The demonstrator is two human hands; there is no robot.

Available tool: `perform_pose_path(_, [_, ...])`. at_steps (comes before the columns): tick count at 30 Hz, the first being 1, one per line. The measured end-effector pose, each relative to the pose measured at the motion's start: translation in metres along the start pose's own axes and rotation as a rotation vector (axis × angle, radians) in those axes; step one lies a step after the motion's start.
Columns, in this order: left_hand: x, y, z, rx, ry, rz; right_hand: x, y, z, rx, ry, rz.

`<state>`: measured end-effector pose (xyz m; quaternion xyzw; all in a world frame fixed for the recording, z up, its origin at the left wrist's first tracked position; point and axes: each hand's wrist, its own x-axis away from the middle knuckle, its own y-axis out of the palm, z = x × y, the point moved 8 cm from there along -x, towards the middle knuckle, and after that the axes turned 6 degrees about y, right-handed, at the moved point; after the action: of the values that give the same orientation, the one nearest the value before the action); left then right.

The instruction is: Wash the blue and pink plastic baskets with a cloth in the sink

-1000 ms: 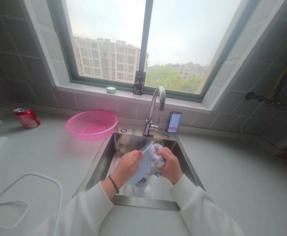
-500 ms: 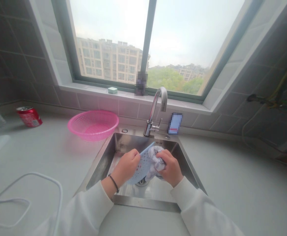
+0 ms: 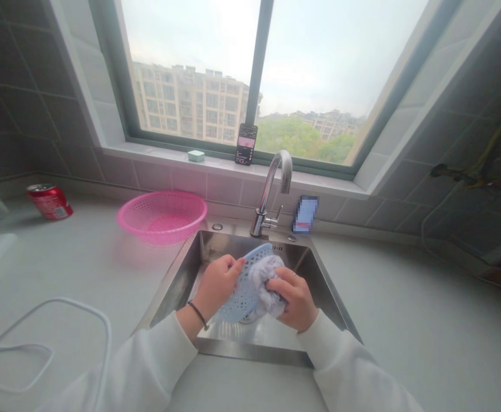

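Observation:
Over the steel sink (image 3: 177,286), my left hand (image 3: 216,284) grips the edge of a light blue perforated strainer (image 3: 244,292), held tilted on its side. My right hand (image 3: 292,300) is closed on a crumpled grey-white cloth (image 3: 264,279) pressed against the strainer's inner face. Both hands sit above the sink drain, just below the curved chrome faucet (image 3: 271,189). White sleeves cover both forearms, and a dark band circles the left wrist.
A pink basket (image 3: 162,216) stands on the counter left of the sink. A red can (image 3: 50,201) lies farther left. A white cable (image 3: 39,343) loops at the front left. A phone (image 3: 245,144) and a small green box (image 3: 196,155) rest on the windowsill.
The strainer has turned more upright and risen slightly in my left hand. My right hand with the cloth has slid lower across its inner face.

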<state>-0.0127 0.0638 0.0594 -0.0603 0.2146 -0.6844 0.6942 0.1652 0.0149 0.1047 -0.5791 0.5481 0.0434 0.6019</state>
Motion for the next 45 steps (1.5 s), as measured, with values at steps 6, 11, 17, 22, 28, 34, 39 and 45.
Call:
perform_pose_path(6, [-0.001,0.000,-0.007,0.226,-0.105,0.016,-0.001,-0.023,0.045,0.011,0.233,0.207])
perform_pose_path(11, [0.001,-0.004,-0.009,0.353,-0.151,0.080,0.002,-0.031,0.033,0.018,0.183,0.293])
perform_pose_path(17, [0.000,-0.009,-0.009,0.452,-0.156,0.164,0.005,-0.005,-0.028,0.048,-0.192,0.112])
perform_pose_path(22, [0.002,-0.006,-0.010,0.584,-0.215,0.142,0.000,-0.034,0.043,0.073,0.166,0.335])
perform_pose_path(28, [0.003,-0.007,-0.014,0.663,-0.210,0.211,0.006,-0.012,-0.018,0.009,-0.107,0.164])
perform_pose_path(34, [0.002,-0.015,-0.012,0.712,-0.195,0.248,-0.002,-0.020,0.017,-0.002,0.094,0.221])
perform_pose_path(39, [0.004,-0.015,-0.011,0.756,-0.200,0.284,-0.002,-0.029,0.027,0.003,0.142,0.299])
perform_pose_path(45, [0.003,-0.023,-0.009,0.772,-0.172,0.316,0.001,0.000,-0.009,-0.154,-0.074,0.076])
